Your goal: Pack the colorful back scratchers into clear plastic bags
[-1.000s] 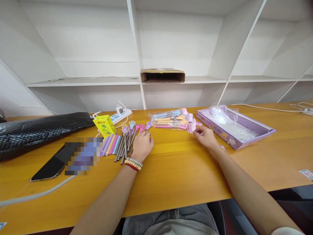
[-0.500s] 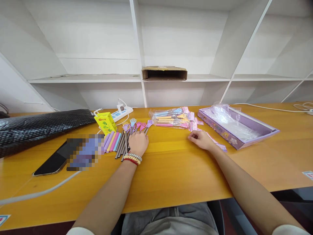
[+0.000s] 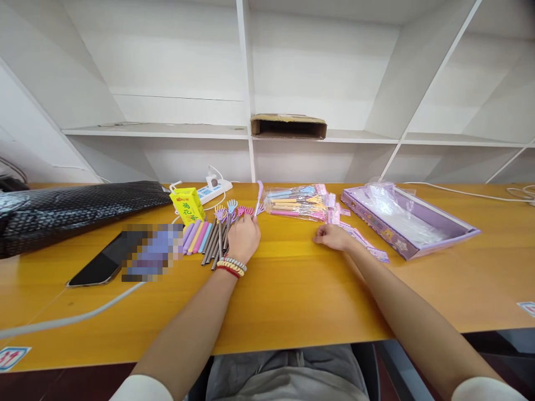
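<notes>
Left hand (image 3: 243,239) pinches a purple-handled rod (image 3: 259,192), apparently angled up to clear my metal tubes (image 3: 209,250); right hand (image 3: 333,236) curls, contents I cannot tell.

The left hand (image 3: 244,238) hides the lower end of 1 purple-topped stick (image 3: 259,190); toward the desk's (image 3: 292,295) back edge, the black package (image 3: 83,211) is cut off.

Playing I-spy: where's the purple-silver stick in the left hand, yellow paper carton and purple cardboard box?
Purple-silver stick (image 3: 259,191), head view: purple end.
Yellow paper carton (image 3: 186,205), head view: front face.
Purple cardboard box (image 3: 375,224), head view: side wall.
</notes>
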Tool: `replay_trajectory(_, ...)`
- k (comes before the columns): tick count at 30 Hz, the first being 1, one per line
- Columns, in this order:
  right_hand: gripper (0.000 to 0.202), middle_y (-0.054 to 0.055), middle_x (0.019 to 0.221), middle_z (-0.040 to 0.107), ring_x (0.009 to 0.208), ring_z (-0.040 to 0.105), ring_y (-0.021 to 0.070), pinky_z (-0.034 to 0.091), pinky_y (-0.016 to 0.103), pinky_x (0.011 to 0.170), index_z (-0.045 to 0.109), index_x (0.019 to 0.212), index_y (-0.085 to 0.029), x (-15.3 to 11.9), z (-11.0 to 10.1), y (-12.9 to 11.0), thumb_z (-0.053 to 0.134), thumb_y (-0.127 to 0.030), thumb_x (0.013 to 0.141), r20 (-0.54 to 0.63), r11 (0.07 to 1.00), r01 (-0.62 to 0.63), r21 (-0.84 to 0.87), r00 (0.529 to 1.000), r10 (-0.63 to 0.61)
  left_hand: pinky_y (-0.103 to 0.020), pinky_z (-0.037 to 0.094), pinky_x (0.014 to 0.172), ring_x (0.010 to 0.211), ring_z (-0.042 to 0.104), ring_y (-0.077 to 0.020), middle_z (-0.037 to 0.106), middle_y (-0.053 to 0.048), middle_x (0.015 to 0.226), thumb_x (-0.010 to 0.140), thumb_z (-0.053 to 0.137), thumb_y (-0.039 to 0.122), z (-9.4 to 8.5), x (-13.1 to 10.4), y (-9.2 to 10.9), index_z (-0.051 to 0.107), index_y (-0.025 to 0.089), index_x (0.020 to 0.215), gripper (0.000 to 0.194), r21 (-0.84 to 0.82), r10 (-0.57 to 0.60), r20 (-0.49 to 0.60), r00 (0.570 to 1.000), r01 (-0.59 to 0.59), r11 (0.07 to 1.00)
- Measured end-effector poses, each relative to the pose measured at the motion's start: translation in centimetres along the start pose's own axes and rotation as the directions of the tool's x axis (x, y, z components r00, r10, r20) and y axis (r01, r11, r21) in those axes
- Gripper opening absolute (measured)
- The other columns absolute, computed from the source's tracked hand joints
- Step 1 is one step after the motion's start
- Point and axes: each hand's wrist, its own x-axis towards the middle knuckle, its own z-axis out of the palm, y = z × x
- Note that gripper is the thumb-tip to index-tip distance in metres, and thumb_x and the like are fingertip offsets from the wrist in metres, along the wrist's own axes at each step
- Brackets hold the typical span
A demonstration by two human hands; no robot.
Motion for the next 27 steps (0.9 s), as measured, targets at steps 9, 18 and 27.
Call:
replay_trajectory(9,0.027,0.003,0.070,0.065,0.064,0.057,0.0150,0.035,0.024,0.056,0.059,0.073,-0.020,-1.8,1.7,-2.3,0.049,-0.044,0.080,-0.185,0.988,0.140,-0.071,0.971,-0.151,-0.029,0.039,0.062,0.075,0.062,-0.0212,0.066,-0.006,0.084,0.094,0.027,0.039,0.1,-2.9,2.3,0.052,0.021,0.102,0.033,-0.289,0.399,0.196,0.896,-0.336,0.896)
replay_trajectory(18,0.017,-0.001,0.061,0.059,0.054,0.050,0.0110,0.036,0.023,0.056,0.060,0.093,-0.020,-3.4,2.3,-4.6,0.053,-0.030,0.081,-0.289,0.873,0.484,0.065,0.846,-0.448,-0.028,0.041,0.071,0.079,0.060,-0.0177,0.065,-0.006,0.084,0.093,0.031,0.036,0.8,-2.9,2.0,0.057,0.019,0.088,0.031,-0.451,0.526,0.217,0.822,-0.393,0.801)
replay_trajectory(27,0.038,0.003,0.093,0.068,0.068,0.059,0.0139,0.044,0.026,0.065,0.049,0.118,-0.023,-3.7,2.5,-4.9,0.053,-0.037,0.083,-0.182,0.842,0.501,0.200,0.863,-0.471,-0.027,0.042,0.074,0.081,0.059,-0.0150,0.065,-0.004,0.089,0.093,0.035,0.032,-0.4,-3.7,3.0,0.057,0.018,0.096,0.026,-0.650,0.555,0.099,0.826,-0.369,0.664)
